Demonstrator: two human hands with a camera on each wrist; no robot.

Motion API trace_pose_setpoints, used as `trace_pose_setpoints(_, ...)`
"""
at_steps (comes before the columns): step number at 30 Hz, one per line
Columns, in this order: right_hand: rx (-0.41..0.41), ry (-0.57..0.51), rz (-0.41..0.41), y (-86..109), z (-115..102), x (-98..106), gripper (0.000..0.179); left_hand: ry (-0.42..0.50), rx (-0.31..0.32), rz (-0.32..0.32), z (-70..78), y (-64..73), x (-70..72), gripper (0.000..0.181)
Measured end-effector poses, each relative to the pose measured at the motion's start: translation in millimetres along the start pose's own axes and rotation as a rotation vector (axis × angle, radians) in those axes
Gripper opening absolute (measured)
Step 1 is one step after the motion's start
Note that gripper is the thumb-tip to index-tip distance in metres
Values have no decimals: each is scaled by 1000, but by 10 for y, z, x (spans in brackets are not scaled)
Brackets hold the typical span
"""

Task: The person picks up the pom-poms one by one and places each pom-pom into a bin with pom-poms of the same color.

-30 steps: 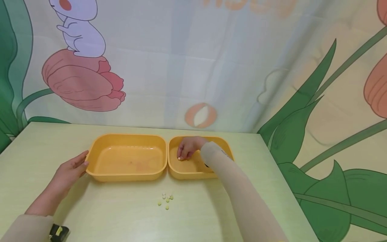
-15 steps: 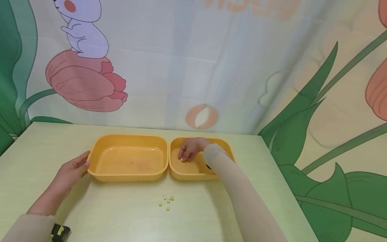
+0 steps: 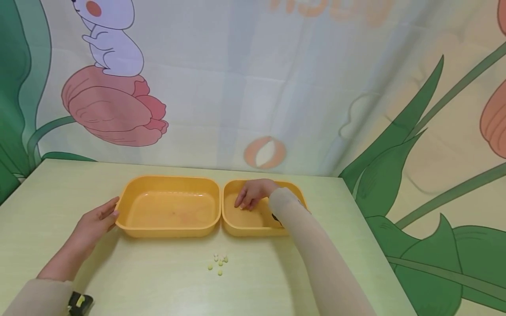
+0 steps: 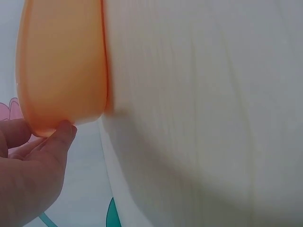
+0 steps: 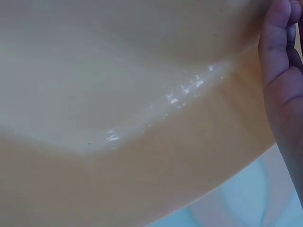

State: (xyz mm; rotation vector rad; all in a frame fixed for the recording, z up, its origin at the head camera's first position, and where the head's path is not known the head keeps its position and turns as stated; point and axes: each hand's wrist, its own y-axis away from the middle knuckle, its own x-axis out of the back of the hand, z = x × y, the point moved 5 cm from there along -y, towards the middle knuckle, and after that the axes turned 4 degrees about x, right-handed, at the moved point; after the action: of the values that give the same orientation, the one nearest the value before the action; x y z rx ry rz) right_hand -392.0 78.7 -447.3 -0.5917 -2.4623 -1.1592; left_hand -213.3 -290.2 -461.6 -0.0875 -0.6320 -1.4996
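Two yellow plastic trays stand side by side on the table: a larger tray point(image 3: 170, 233) on the left and a smaller tray point(image 3: 253, 231) on the right. My left hand point(image 3: 93, 224) touches the larger tray's left end wall, thumb and fingers near its rim; the left wrist view shows the thumb tip on the outer wall. Inside the smaller tray, low over its floor, my right hand point(image 3: 253, 194) pinches a small pale bead-like piece point(image 3: 241, 208). The right wrist view has only part of that hand at its right edge. Several small yellow-green and whitish round pieces point(image 3: 220, 263) lie on the table.
The pale wooden table point(image 3: 166, 281) ends at the back against a printed curtain point(image 3: 189, 101) with tulips and leaves. A small black device point(image 3: 80, 303) shows at the left sleeve. The trays' long sides face the curtain.
The right hand has shifted slightly right within the smaller tray, and its index finger is now straighter beside the pale piece. The left hand stays at the larger tray.
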Motion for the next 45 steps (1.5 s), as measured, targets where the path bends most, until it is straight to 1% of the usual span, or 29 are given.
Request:
trace_pose_setpoints(5, 17, -14, 18, 2, 4, 53, 30, -4, -22, -5, -5, 10, 4, 61)
trace_pose_setpoints(9, 32, 4, 57, 96, -22, 110, 27, 0, -29, -7, -2, 9, 3, 61)
trace_pose_setpoints(13, 77, 48, 93, 243, -81, 163, 28, 0, -41, -6, 10, 13, 3, 61)
trace_pose_setpoints(17, 133, 23, 120, 413, -155, 178, 34, -2, -39, -3, 16, 22, -1, 61)
trace_pose_setpoints(20, 160, 0, 148, 544, -188, 171, 38, -3, -35, -6, 14, 24, -2, 61)
trace_pose_setpoints(24, 193, -5, 193, 708, -203, 128, 37, -8, -38, -8, 12, 21, -2, 62)
trace_pose_setpoints(27, 238, -31, 224, 831, -204, 62, 35, -16, -42, -2, 9, 16, -1, 61)
trace_pose_setpoints(32, 329, -118, 270, 1034, -204, -96, 27, -25, -37, 5, 6, 9, 3, 61)
trace_pose_setpoints(34, 350, -146, 293, 1104, -208, -177, 25, -26, -34, 4, 7, 10, 6, 61)
trace_pose_setpoints(37, 371, -182, 320, 1190, -214, -314, 27, -29, -33, 1, 7, 11, 7, 61)
trace_pose_setpoints(41, 396, -225, 344, 1245, -197, -495, 29, -28, -30, 1, 7, 6, 3, 62)
trace_pose_setpoints(45, 401, -251, 372, 1236, -158, -665, 28, -33, -29, 0, 10, 9, 2, 62)
